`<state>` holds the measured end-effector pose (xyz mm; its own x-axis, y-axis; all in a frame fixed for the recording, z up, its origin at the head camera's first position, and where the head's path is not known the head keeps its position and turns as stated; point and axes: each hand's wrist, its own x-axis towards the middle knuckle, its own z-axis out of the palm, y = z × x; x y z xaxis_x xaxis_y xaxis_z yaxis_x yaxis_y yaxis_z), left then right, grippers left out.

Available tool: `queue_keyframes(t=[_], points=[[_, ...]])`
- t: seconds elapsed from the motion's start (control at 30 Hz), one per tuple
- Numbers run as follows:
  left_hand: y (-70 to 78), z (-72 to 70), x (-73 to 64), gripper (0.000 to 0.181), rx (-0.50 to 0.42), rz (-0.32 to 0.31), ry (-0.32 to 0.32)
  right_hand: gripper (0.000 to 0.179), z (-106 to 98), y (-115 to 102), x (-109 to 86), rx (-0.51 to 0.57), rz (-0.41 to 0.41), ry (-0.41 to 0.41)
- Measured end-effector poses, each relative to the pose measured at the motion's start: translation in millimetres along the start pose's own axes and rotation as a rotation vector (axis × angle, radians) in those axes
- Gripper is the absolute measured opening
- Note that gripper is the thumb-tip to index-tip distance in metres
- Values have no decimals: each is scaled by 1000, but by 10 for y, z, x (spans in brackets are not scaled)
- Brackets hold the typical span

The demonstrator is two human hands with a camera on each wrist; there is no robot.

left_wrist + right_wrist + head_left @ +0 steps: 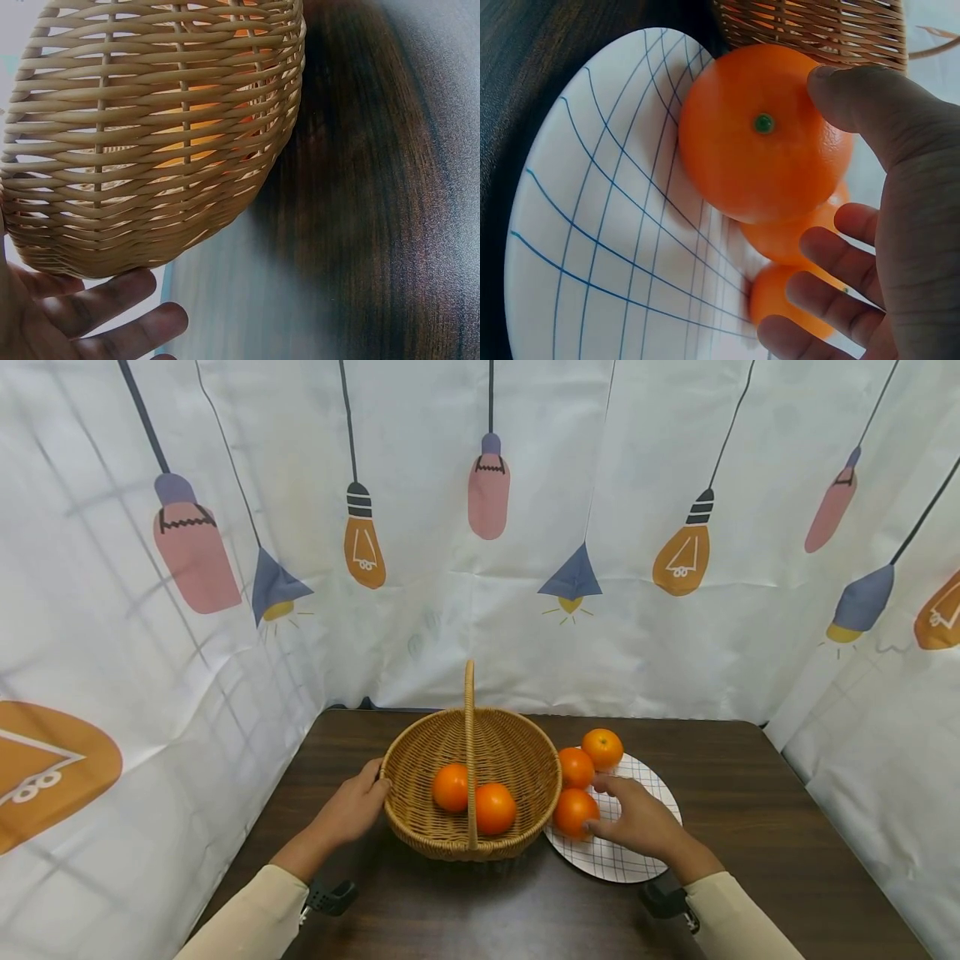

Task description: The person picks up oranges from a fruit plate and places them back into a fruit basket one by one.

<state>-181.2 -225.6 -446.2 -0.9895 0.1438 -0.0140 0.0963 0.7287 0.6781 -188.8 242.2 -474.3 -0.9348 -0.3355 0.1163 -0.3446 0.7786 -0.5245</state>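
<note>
A wicker basket (420, 743) with a tall arched handle holds two oranges (495, 808). At its left rim is my left hand (352, 806), the thumb over the edge and the fingers against the outside; in the left wrist view the lower fingers (154, 326) spread beside the weave. To the right, a white plate (611, 860) with a grid of dark lines bears several oranges. Over it reaches my right hand (637, 818), its thumb at the nearest orange (742, 150) and its other fingers (832, 289) spread apart, near two more oranges.
Everything stands on a dark wooden table (750, 827). White curtains (420, 643) printed with hanging lamps enclose its back and sides. The plate's left edge lies close against the basket, partly behind it.
</note>
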Motion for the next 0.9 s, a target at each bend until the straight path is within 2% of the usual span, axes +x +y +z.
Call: queue_keyframes(t=[0.5,0.9], points=[[9,3,-16,54,-11,-4,1,71,83,-15,-7,-18,50,-28],[7,-8,-19,54,-9,0,0,75,161,-3,27,-47,29,-32]])
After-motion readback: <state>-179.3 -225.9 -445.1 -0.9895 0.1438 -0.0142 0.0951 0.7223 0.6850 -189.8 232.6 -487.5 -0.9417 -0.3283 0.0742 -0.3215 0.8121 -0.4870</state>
